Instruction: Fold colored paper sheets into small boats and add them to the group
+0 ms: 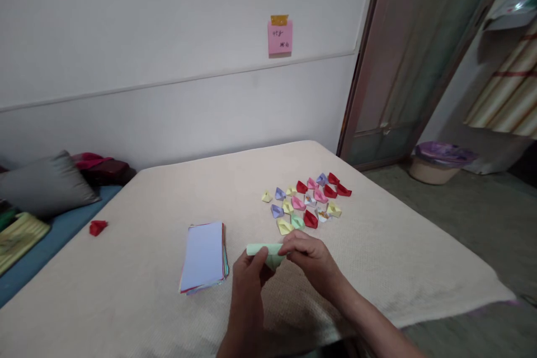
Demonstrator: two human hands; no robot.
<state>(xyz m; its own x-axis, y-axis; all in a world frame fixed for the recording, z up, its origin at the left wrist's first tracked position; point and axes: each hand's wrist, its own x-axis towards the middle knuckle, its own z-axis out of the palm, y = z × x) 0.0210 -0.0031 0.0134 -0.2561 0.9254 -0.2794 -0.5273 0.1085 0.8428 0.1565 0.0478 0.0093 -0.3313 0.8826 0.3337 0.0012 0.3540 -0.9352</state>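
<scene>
Green paper [274,261] is pinched and partly hidden by left hand [249,277] and right hand [312,259].

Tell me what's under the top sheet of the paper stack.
Under the pale blue top sheet, edges of other coloured sheets peek out, red and green among them. Their faces are covered, as is anything beneath the lowest.

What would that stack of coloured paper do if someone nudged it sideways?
The stack of coloured paper would probably slide apart and fan out, since its edges are uneven and no binding shows. Lying low and flat, it seems unlikely to roll or tip. The textured pale cover beneath might drag a little at its underside.
</scene>
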